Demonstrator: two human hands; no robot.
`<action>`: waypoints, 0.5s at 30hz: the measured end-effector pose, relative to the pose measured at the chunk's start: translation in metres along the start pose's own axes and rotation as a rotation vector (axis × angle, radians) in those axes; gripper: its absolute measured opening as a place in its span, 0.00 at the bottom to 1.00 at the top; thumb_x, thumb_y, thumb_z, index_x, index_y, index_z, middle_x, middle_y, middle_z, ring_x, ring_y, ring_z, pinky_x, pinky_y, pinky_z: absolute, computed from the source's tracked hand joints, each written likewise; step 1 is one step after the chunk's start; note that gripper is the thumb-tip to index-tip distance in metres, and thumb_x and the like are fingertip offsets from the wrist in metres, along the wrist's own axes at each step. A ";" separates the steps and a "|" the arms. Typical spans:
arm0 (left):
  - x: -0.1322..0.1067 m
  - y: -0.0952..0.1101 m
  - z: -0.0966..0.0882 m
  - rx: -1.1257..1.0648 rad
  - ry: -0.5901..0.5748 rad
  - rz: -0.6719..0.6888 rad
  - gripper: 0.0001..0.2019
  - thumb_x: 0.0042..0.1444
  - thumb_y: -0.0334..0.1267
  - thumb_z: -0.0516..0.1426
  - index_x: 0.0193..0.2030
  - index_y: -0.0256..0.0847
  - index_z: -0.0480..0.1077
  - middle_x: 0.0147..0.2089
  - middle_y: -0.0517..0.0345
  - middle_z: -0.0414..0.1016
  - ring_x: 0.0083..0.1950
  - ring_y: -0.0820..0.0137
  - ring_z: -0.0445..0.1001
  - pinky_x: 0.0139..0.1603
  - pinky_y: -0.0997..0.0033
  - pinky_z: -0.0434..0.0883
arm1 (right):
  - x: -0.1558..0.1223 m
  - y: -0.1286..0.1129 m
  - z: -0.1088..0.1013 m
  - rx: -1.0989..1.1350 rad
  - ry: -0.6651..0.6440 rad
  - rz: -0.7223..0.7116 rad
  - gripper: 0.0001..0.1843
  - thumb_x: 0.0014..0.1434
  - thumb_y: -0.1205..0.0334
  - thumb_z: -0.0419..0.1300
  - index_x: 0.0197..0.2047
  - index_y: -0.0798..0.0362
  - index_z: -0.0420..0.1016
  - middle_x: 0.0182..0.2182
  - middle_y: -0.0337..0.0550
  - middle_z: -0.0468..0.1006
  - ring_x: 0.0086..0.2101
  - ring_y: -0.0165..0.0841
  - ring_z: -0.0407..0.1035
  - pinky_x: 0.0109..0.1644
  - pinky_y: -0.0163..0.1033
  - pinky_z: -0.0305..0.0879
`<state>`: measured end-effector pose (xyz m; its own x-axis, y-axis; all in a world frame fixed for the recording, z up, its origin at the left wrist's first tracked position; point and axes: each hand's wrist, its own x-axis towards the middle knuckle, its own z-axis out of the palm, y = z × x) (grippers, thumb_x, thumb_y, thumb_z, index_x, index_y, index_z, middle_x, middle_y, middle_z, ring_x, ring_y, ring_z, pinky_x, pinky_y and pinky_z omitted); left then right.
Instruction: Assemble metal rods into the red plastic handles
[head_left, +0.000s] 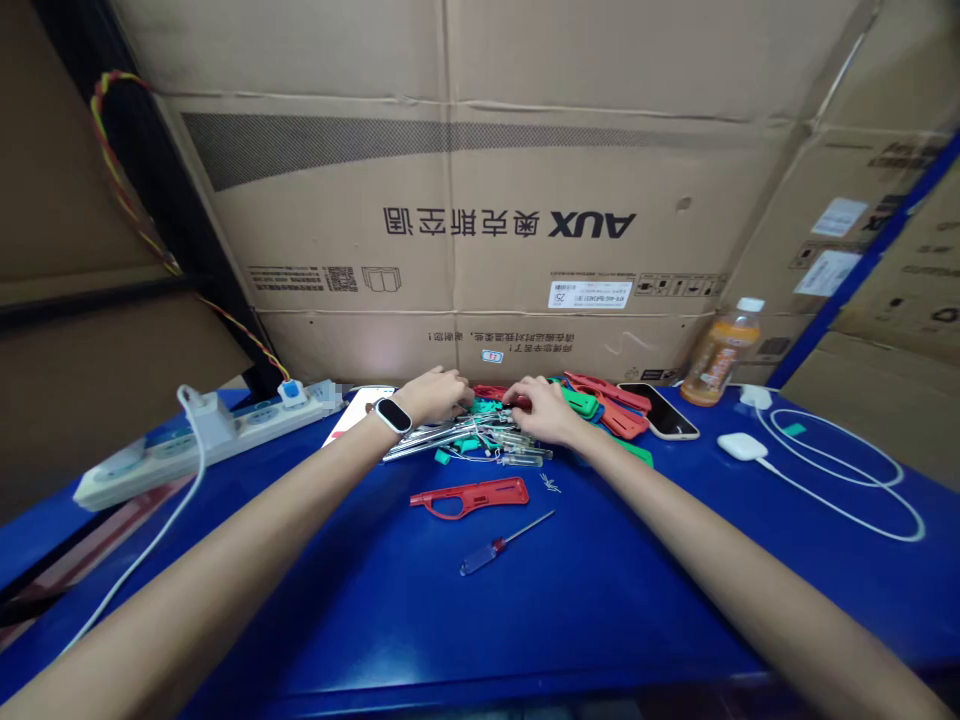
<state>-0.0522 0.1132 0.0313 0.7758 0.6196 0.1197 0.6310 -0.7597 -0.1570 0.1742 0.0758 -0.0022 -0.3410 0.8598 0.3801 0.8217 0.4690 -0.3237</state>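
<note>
Blue table (600, 620): red casing (495, 494), screwdriver (498, 546), parts pile (468, 443), phone (660, 412), bottle (716, 358).

A screwdriver (496, 547) lies on the worktop (600, 610) before a single casing (489, 494), with a heap of small parts (487, 438) behind both; more casings (622, 415) and a phone (661, 412) sit to the heap's right, a bottle (718, 362) farther right, a power strip (259, 420) at left, cardboard (480, 170) standing behind.

Cardboard panel (480, 180) carries, upside down, the brand "AUX" beside "奥克斯空调", with the smaller lines "师傅您辛苦了!" and "请在搬运时对我温柔些,谢谢您!" near its base; fine print on its white label (589, 294) and lettering on the bottle (718, 358) not reliably legible.
</note>
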 end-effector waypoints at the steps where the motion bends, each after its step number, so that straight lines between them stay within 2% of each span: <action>1: -0.001 0.000 -0.001 -0.002 0.012 0.006 0.06 0.56 0.34 0.55 0.33 0.43 0.75 0.39 0.53 0.77 0.44 0.62 0.72 0.47 0.65 0.62 | -0.003 0.000 0.001 0.011 0.000 -0.012 0.10 0.55 0.67 0.58 0.39 0.49 0.79 0.39 0.45 0.78 0.45 0.42 0.66 0.52 0.50 0.55; 6: -0.009 0.006 -0.010 0.059 0.099 -0.031 0.10 0.64 0.37 0.48 0.43 0.41 0.70 0.39 0.51 0.75 0.41 0.63 0.72 0.47 0.64 0.64 | -0.011 0.000 0.003 0.068 0.008 -0.036 0.10 0.56 0.66 0.59 0.41 0.50 0.78 0.41 0.45 0.79 0.45 0.42 0.66 0.51 0.49 0.53; 10: -0.016 0.013 -0.022 0.059 0.178 -0.047 0.12 0.68 0.37 0.44 0.47 0.40 0.68 0.42 0.50 0.74 0.40 0.64 0.72 0.46 0.63 0.65 | -0.010 -0.001 0.001 0.085 0.036 -0.017 0.09 0.56 0.66 0.60 0.41 0.51 0.78 0.36 0.45 0.80 0.42 0.41 0.68 0.49 0.47 0.54; 13: -0.023 0.019 -0.030 -0.009 0.232 -0.050 0.15 0.69 0.38 0.42 0.54 0.40 0.66 0.47 0.49 0.73 0.41 0.63 0.73 0.44 0.63 0.67 | -0.010 -0.004 -0.002 0.143 0.100 -0.009 0.09 0.59 0.63 0.59 0.42 0.52 0.78 0.33 0.44 0.80 0.38 0.39 0.70 0.48 0.45 0.58; 15: -0.030 0.024 -0.033 -0.055 0.270 -0.052 0.17 0.69 0.37 0.41 0.60 0.42 0.63 0.48 0.49 0.72 0.42 0.64 0.74 0.43 0.64 0.68 | -0.010 -0.006 -0.004 0.238 0.174 -0.039 0.10 0.61 0.62 0.58 0.44 0.52 0.78 0.36 0.45 0.80 0.39 0.38 0.71 0.48 0.44 0.61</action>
<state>-0.0605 0.0696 0.0563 0.7113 0.5887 0.3840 0.6637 -0.7425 -0.0910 0.1745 0.0632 -0.0010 -0.2695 0.8025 0.5323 0.6726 0.5524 -0.4924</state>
